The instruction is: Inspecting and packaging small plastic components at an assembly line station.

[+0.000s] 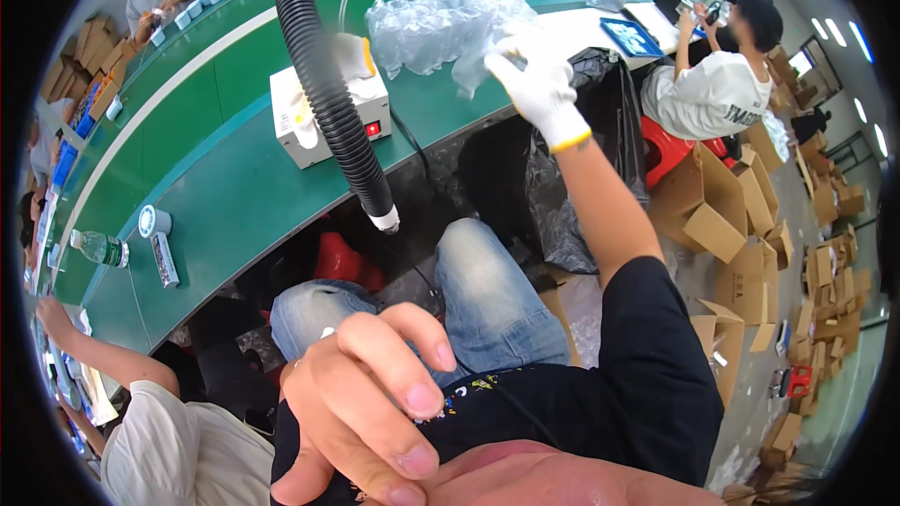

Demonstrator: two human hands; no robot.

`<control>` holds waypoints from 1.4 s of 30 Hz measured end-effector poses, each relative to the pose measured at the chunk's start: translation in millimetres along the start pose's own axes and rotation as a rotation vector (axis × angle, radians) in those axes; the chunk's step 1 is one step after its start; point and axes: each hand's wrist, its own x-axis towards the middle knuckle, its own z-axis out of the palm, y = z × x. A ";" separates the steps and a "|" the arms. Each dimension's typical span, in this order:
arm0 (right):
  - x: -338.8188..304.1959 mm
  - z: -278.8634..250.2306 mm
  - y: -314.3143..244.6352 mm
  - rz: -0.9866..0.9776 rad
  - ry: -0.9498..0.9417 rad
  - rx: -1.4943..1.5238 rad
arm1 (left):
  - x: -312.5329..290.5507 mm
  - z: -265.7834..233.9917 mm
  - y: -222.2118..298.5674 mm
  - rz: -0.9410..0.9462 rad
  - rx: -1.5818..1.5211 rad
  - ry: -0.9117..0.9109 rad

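Observation:
My right hand (539, 84), in a white knit glove with a yellow cuff, is stretched out over the green bench. Its fingertips are closed on a clear plastic bag (473, 66) at the right end of a pile of similar bags (412, 28). Close in front of me is my bare left hand (366, 403), raised above my lap. Its fingers are loosely bent and apart, with nothing visible between them. A white box-shaped device (323, 145) with a red switch stands on the bench; a white glove (354, 56) lies on top.
A black corrugated hose (323, 75) hangs in front of the device. A black bin bag (591, 169) is below the bench edge. On the left are a bottle (98, 248) and a white round part (154, 221). Co-workers (717, 94) sit nearby; cardboard boxes (703, 206) stand on the right.

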 end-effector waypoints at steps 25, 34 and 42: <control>-212.5 71.5 -119.8 0.409 -0.483 0.761 | -197.0 -68.6 -82.6 -0.588 0.990 1.267; -224.6 82.6 -145.7 0.339 -0.370 0.740 | -221.2 -78.3 -120.2 -0.806 -0.049 1.185; -243.8 97.9 -128.8 0.358 -0.589 0.608 | -227.4 -60.8 -126.8 -0.810 0.515 0.867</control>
